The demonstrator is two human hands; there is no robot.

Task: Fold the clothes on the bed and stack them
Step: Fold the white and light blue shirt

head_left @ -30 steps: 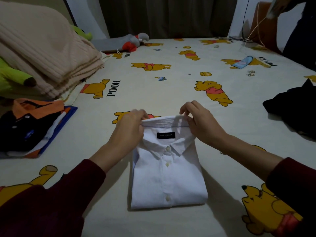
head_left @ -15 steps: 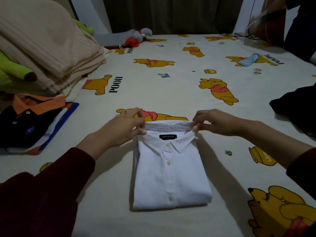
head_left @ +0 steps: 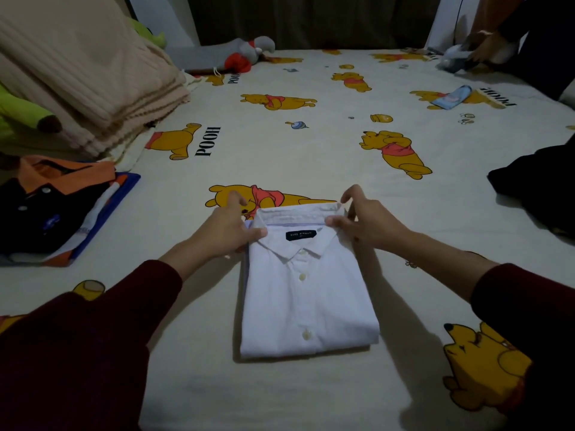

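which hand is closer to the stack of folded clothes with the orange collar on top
Left. The left hand holds the white shirt's collar on the side facing the stack of folded clothes; the right hand grips the collar's far side, with the shirt between it and the stack.

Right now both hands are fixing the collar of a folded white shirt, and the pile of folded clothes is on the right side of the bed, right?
Almost. The head view shows both hands, left hand and right hand, at the white shirt collar, but the pile of folded clothes is on the left side.
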